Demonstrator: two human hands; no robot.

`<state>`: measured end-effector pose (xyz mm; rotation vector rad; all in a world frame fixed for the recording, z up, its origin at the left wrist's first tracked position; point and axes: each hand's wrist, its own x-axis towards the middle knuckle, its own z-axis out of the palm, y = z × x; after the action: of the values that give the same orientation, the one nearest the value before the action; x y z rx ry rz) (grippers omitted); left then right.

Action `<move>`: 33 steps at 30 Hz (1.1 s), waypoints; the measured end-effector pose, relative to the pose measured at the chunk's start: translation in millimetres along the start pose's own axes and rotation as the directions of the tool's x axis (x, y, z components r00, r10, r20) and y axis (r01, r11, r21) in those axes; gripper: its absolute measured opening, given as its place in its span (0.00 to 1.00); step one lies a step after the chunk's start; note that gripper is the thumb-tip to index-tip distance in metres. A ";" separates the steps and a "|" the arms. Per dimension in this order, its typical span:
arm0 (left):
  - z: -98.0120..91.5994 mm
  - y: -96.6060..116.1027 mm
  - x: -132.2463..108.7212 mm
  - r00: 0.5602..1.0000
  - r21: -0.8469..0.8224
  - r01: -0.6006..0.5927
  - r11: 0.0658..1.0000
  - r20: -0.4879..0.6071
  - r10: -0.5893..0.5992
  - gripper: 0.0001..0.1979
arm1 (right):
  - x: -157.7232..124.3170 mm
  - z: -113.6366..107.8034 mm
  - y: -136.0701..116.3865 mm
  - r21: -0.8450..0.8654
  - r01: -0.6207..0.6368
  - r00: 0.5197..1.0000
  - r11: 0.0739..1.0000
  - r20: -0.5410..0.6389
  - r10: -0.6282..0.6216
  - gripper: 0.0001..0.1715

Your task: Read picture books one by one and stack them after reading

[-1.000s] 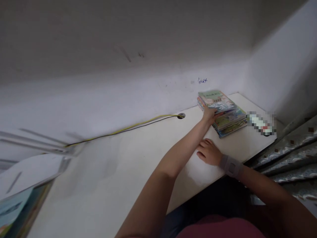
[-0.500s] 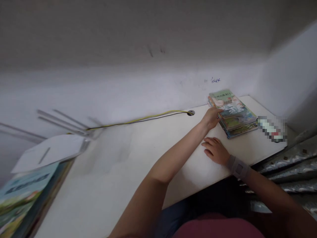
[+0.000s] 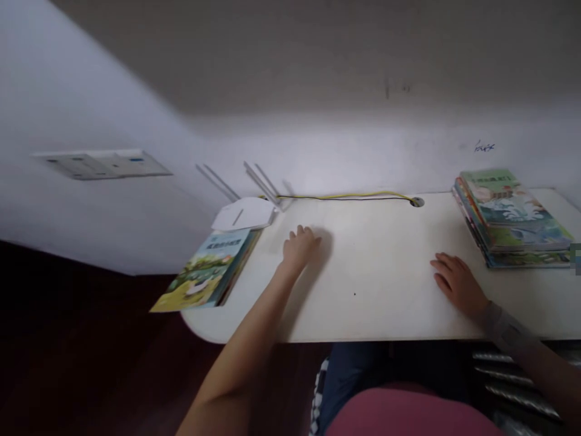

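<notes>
White desk [image 3: 372, 303] bears both empty hands, fingers loosely spread. Just left of the left hand [image 3: 299, 245] lies a picture book [image 3: 206, 272]; right of the right hand [image 3: 456, 281], a book stack [image 3: 512, 218].

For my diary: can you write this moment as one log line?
left hand: empty, near left books | right hand: flat on desk | book stack: far right

Matt white desk [image 3: 372, 272]; glossy paper books [image 3: 512, 218].
</notes>
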<state>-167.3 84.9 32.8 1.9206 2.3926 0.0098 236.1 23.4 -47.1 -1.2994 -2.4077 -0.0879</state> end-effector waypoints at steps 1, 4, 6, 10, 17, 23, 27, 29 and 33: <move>4.5 -11.8 -0.8 0.999 0.018 0.034 0.999 0.015 -0.034 0.20 | -0.7 0.2 -0.4 -0.010 0.002 1.000 1.000 0.001 -0.002 0.20; 16.5 -33.3 -2.3 0.998 0.046 0.056 0.997 0.034 -0.057 0.20 | -2.3 0.5 -0.7 -0.025 0.004 1.000 1.000 0.002 -0.004 0.21; 20.1 -40.6 -1.4 0.998 0.056 0.054 0.997 0.028 -0.055 0.19 | -2.9 0.7 -0.5 -0.028 0.004 1.000 1.000 0.005 -0.004 0.21; 14.7 -49.7 2.0 0.998 0.060 0.059 0.996 0.032 -0.061 0.18 | -3.2 0.9 1.4 -0.043 0.014 1.000 0.999 0.016 -0.014 0.21; -14.5 -41.5 -17.1 0.988 0.073 0.144 0.987 -0.067 -0.139 0.20 | 0.5 -4.6 -6.1 -0.041 -0.026 0.999 0.999 0.019 0.027 0.21; -43.7 34.7 -65.6 0.969 -0.431 -0.237 0.871 -0.165 0.182 0.16 | 37.9 -9.9 -112.5 0.263 -0.022 0.989 0.964 -0.137 0.060 0.42; -56.0 80.8 -114.7 0.912 -0.763 -0.410 0.499 -0.360 0.199 0.13 | 61.6 -11.6 -164.0 0.378 -0.110 0.957 0.919 -0.211 0.201 0.55; -58.4 85.3 -136.5 0.883 -0.793 -0.462 0.396 -0.451 0.128 0.12 | 64.0 -15.6 -160.7 0.318 -0.138 0.938 0.938 -0.263 0.227 0.51; -47.1 60.2 -159.0 0.875 -0.839 -0.410 0.358 -0.472 -0.105 0.10 | 52.9 -31.8 -122.5 0.120 -0.097 0.936 0.988 -0.325 0.131 0.34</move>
<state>-77.4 -55.2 91.3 1.5350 1.5745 1.6374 120.7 -11.9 18.2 -1.2617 -2.0222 -0.1373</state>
